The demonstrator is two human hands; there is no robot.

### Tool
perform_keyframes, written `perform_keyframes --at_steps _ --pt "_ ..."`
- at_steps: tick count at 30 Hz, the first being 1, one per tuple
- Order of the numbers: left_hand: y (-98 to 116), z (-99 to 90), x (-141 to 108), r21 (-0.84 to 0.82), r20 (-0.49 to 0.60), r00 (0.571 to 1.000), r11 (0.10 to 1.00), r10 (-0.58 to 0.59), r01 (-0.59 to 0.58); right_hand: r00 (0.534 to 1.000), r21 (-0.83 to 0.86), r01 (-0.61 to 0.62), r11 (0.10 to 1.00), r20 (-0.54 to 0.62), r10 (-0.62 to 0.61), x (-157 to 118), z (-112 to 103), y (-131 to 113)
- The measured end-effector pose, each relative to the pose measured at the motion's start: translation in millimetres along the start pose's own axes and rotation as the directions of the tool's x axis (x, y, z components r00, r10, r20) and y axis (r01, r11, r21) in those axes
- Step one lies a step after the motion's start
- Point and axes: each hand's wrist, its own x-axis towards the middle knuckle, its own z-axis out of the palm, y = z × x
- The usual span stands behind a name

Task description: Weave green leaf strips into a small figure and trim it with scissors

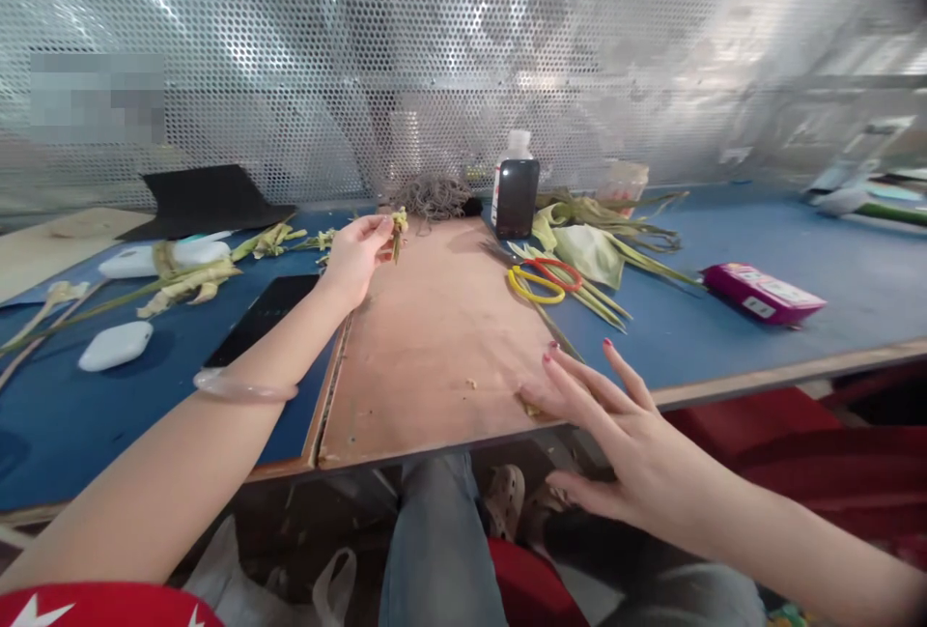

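Observation:
My left hand (pixel 358 258) pinches a small yellow-green plant piece (pixel 398 229) above the back left of the wooden board (pixel 427 347). Near the board's front right edge, my right hand (pixel 608 424) has its fingers spread and holds nothing. Close to its fingertips a small yellowish scrap (pixel 531 408) lies at the edge. Scissors with one yellow and one red handle (pixel 536 286) rest at the board's right side, beside green stalks (pixel 598 303) and pale green leaves (pixel 590 253).
A phone (pixel 517 200) leans upright against a white-capped bottle (pixel 519 140). Tangled grey cord (pixel 433 196) lies at the back. To the right is a purple box (pixel 762 294); to the left are a white case (pixel 116 346), a black flat object (pixel 265 318) and dried stalks (pixel 189 283).

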Motion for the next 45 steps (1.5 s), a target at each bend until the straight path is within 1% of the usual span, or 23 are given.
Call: perform_keyframes --at_steps 2,5,8,10,13,19,22,24,26,30,32,36,39,41,43,45 --pt "0.1 0.8 -0.5 0.010 0.004 1.000 1.000 -0.008 0.008 0.999 -0.053 0.015 0.998 -0.051 -0.018 -7.4 3.9 -1.0" --pt "0.0 1.0 -0.6 0.030 0.008 1.000 1.000 -0.007 0.007 0.995 -0.096 -0.023 0.995 -0.095 0.014 -17.7 4.7 1.1" --pt "-0.5 0.7 -0.4 0.041 0.001 1.000 0.999 -0.002 0.002 0.995 -0.092 -0.086 0.992 -0.064 0.080 -21.0 -1.9 3.3" --pt "-1.0 0.6 -0.5 0.047 0.011 1.000 0.999 0.005 -0.005 0.993 -0.109 -0.115 0.987 -0.019 0.114 -16.5 -6.4 4.7" --pt "-0.8 1.2 -1.4 0.060 0.028 1.000 0.998 0.005 -0.007 0.991 -0.123 -0.119 0.985 0.042 0.125 3.0 -6.5 10.8" --pt "2.5 2.8 -5.3 0.054 0.011 0.999 0.998 -0.033 0.032 0.986 -0.112 -0.116 0.987 0.111 0.128 69.8 6.6 37.2" --pt "2.8 2.7 -6.7 0.069 0.025 0.999 0.997 -0.041 0.039 0.981 -0.064 -0.064 0.996 0.177 0.075 87.1 2.7 40.2" --pt "2.0 2.4 -7.2 0.093 0.041 0.999 0.995 -0.035 0.031 0.971 -0.008 -0.003 1.000 0.241 0.005 84.9 -2.6 36.8" --pt "0.7 2.3 -7.4 0.124 0.064 0.998 0.992 -0.019 0.010 0.964 0.034 0.029 0.999 0.264 -0.037 75.2 -6.5 31.0" --pt "-2.5 2.7 -6.9 0.181 0.124 0.992 0.983 -0.013 -0.010 0.964 0.118 -0.007 0.993 0.266 -0.024 59.2 -8.3 15.3" --pt "-3.7 2.8 -6.8 0.194 0.137 0.990 0.981 -0.020 -0.007 0.955 0.160 -0.001 0.987 0.293 -0.047 60.1 -9.1 6.0" --pt "-4.3 3.2 -7.7 0.195 0.122 0.992 0.981 -0.023 -0.001 0.940 0.217 0.077 0.973 0.310 -0.144 65.5 -16.3 -8.1" --pt "-3.2 4.4 -9.1 0.213 0.127 0.992 0.977 -0.027 -0.001 0.937 0.206 0.142 0.968 0.289 -0.198 54.8 -23.5 -9.5" --pt "-2.3 5.6 -9.8 0.219 0.133 0.991 0.976 -0.029 -0.001 0.942 0.163 0.157 0.974 0.273 -0.197 39.8 -26.0 -5.4" --pt "-1.6 6.7 -10.2 0.220 0.138 0.990 0.976 -0.031 0.000 0.950 0.107 0.141 0.984 0.265 -0.165 23.7 -25.2 2.0" --pt "-1.2 7.4 -10.4 0.224 0.144 0.989 0.975 -0.030 -0.003 0.965 0.044 0.085 0.995 0.246 -0.093 13.0 -21.1 11.2"
